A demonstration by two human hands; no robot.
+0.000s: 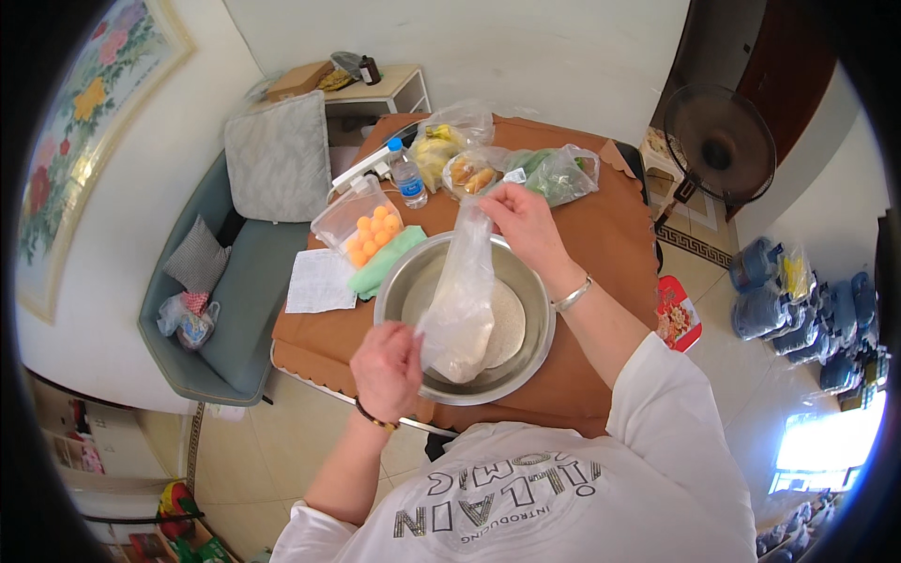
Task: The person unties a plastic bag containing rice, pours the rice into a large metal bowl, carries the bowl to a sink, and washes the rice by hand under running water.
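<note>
A thin clear plastic bag (461, 302) is stretched between my hands over a wide stainless steel basin (542, 355). My left hand (387, 366) pinches one edge of the bag by the basin's near left rim. Higher up, at the far rim, my right hand (517, 214) grips the bag's narrow gathered end. The bag's lower part lies in the basin and looks to hold some pale matter. Beside and partly behind it is a rounded, speckled beige mass (508, 324); whether it is loose grain or one solid piece I cannot tell.
On the brown-covered table (591, 281), a clear box of orange balls (369, 236), a green cloth (387, 264) and a white sheet (320, 281) lie left. Behind stand a water bottle (408, 176), bagged bananas (436, 148), bread (471, 174) and green vegetables (552, 172).
</note>
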